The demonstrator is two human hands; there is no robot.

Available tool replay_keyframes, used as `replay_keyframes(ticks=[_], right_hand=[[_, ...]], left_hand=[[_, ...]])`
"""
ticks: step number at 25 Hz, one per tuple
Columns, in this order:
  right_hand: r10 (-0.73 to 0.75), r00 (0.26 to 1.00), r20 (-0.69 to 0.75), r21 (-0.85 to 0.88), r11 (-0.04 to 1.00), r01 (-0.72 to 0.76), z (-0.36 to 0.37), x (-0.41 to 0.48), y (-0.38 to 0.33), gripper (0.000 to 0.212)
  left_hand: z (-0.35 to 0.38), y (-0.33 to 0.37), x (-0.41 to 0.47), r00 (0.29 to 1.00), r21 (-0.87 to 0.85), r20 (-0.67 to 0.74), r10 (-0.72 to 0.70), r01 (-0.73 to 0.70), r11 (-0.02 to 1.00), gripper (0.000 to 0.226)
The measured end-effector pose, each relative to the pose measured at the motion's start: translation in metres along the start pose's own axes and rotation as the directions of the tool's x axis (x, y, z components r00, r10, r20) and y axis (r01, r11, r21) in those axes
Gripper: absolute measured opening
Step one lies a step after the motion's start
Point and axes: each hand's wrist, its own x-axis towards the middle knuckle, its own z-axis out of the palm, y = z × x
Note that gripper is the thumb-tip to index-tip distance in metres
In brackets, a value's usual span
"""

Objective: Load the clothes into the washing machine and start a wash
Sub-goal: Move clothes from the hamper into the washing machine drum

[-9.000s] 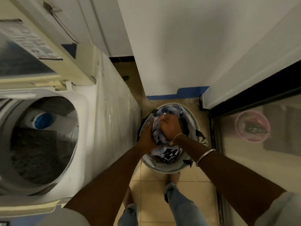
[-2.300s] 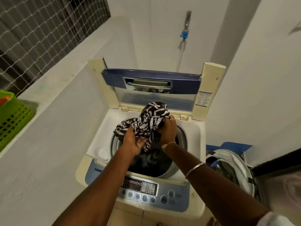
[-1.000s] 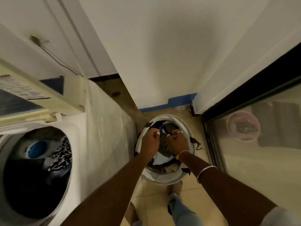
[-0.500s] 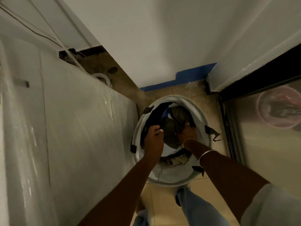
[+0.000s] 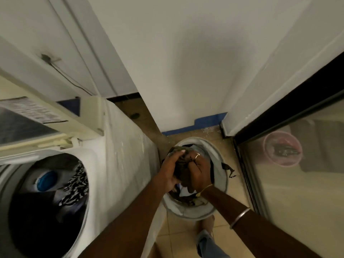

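- White washer [image 5: 126, 155] stands at the left with its lid [image 5: 28, 125] up. In the drum [image 5: 37, 220] a black-and-white patterned cloth [image 5: 76, 183] lies beside a blue cap [image 5: 46, 180].
- Left grip [image 5: 170, 171] is curled round the left side of a dark wad [image 5: 181, 164] of clothes, with its fingers over the top.
- Dark wad is held between both grips just above the basket [image 5: 188, 214], right of the washer and not yet over the drum.
  - The step in hand looks like one more lift from basket to drum, with loading partly done.
  - The next move calls for swinging the wad left and up over the washer's rim, keeping its trailing end clear, then letting go over the drum.
  - The wad's long axis runs roughly away from the person, far end by the left fingertips and near end drooping toward the basket. Crumpled as it is, it points no clear way.
- Right grip [image 5: 199, 174] clenches the wad's right side; a ring shows on one finger.
- Basket sits on the floor [image 5: 232, 202] between the washer and a glass door [image 5: 297, 211], with white and dark pieces left inside.
- Pink tub [image 5: 270, 157] shows in the glass at the far right.
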Motion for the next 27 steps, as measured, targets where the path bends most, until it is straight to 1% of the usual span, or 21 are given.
replay_keyframes(ticks=[1,3,5,6,7,9,10,11,13,15,16,17,18,19,21,22,23,24,25,26,27], right_hand=[[-0.042,0.999,-0.005,-0.024,0.999,0.042,0.002,-0.008,-0.03,0.028],[-0.158,0.987,-0.032,-0.103,0.983,0.154,0.008,-0.025,-0.078,0.033],[-0.255,0.958,-0.134,-0.172,0.958,0.231,0.016,-0.044,-0.11,0.055],[-0.251,0.952,-0.178,-0.154,0.962,0.225,0.023,-0.056,-0.125,0.065],[-0.199,0.961,-0.192,-0.098,0.978,0.183,0.032,-0.067,-0.137,0.068],[-0.104,0.983,-0.154,0.026,0.994,0.109,0.058,-0.094,-0.164,0.052],[-0.078,0.987,-0.142,0.074,0.993,0.09,0.073,-0.107,-0.178,0.047],[-0.071,0.989,-0.133,0.1,0.991,0.085,0.093,-0.119,-0.196,0.05],[-0.095,0.991,-0.097,0.092,0.99,0.104,0.132,-0.137,-0.227,0.057],[-0.156,0.987,-0.027,0.133,0.978,0.158,0.177,-0.152,-0.255,0.041],[-0.179,0.984,0.001,0.181,0.968,0.176,0.202,-0.157,-0.267,0.031],[-0.169,0.986,0.014,0.198,0.967,0.163,0.225,-0.161,-0.275,0.025],[-0.135,0.99,0.033,0.189,0.974,0.127,0.244,-0.164,-0.28,0.027],[-0.064,0.996,0.065,0.152,0.987,0.054,0.264,-0.165,-0.278,0.033],[0.163,0.978,0.132,0.033,0.985,-0.168,0.295,-0.163,-0.265,0.047],[0.257,0.955,0.145,0.001,0.966,-0.26,0.306,-0.16,-0.255,0.053],[0.327,0.932,0.157,0.015,0.943,-0.333,0.314,-0.159,-0.248,0.059],[0.375,0.911,0.17,0.032,0.922,-0.386,0.318,-0.159,-0.242,0.062],[0.391,0.903,0.179,0.033,0.915,-0.403,0.319,-0.159,-0.241,0.062],[0.353,0.918,0.178,0.032,0.931,-0.364,0.316,-0.157,-0.24,0.057],[0.296,0.941,0.164,0.028,0.952,-0.304,0.31,-0.153,-0.24,0.049]], left_hand=[[0.0,0.01,-0.021,1.0,-0.008,0.011,0.02,-0.02,1.0,0.044],[-0.001,0.029,-0.059,0.998,-0.066,0.014,0.063,-0.062,0.996,0.047],[-0.008,0.045,-0.098,0.99,-0.169,0.006,0.139,-0.136,0.976,0.05],[-0.015,0.052,-0.119,0.979,-0.22,0.014,0.202,-0.194,0.956,0.051],[-0.023,0.057,-0.14,0.967,-0.241,0.032,0.253,-0.238,0.941,0.051],[-0.044,0.065,-0.182,0.937,-0.295,0.05,0.344,-0.315,0.902,0.048],[-0.057,0.07,-0.2,0.921,-0.323,0.026,0.388,-0.359,0.875,0.045],[-0.076,0.075,-0.218,0.893,-0.35,-0.004,0.449,-0.422,0.836,0.042],[-0.119,0.083,-0.245,0.842,-0.413,-0.074,0.535,-0.514,0.752,0.044],[-0.169,0.091,-0.269,0.788,-0.427,-0.148,0.597,-0.596,0.68,0.052],[-0.195,0.095,-0.279,0.765,-0.402,-0.186,0.616,-0.631,0.663,0.055],[-0.218,0.098,-0.29,0.757,-0.345,-0.237,0.609,-0.652,0.675,0.055],[-0.24,0.102,-0.293,0.751,-0.28,-0.285,0.596,-0.66,0.697,0.052],[-0.259,0.106,-0.297,0.752,-0.208,-0.349,0.558,-0.643,0.737,0.048],[-0.296,0.107,-0.289,0.774,-0.151,-0.467,0.427,-0.546,0.824,0.047],[-0.311,0.105,-0.284,0.77,-0.127,-0.518,0.373,-0.5,0.857,0.051],[-0.323,0.102,-0.276,0.746,-0.078,-0.573,0.34,-0.463,0.883,0.053],[-0.33,0.098,-0.269,0.706,0.001,-0.609,0.36,-0.454,0.891,0.049],[-0.326,0.094,-0.269,0.667,0.07,-0.624,0.407,-0.472,0.879,0.037],[-0.317,0.091,-0.267,0.642,0.114,-0.614,0.459,-0.502,0.857,0.026],[-0.303,0.088,-0.268,0.611,0.167,-0.593,0.524,-0.543,0.823,0.021]])
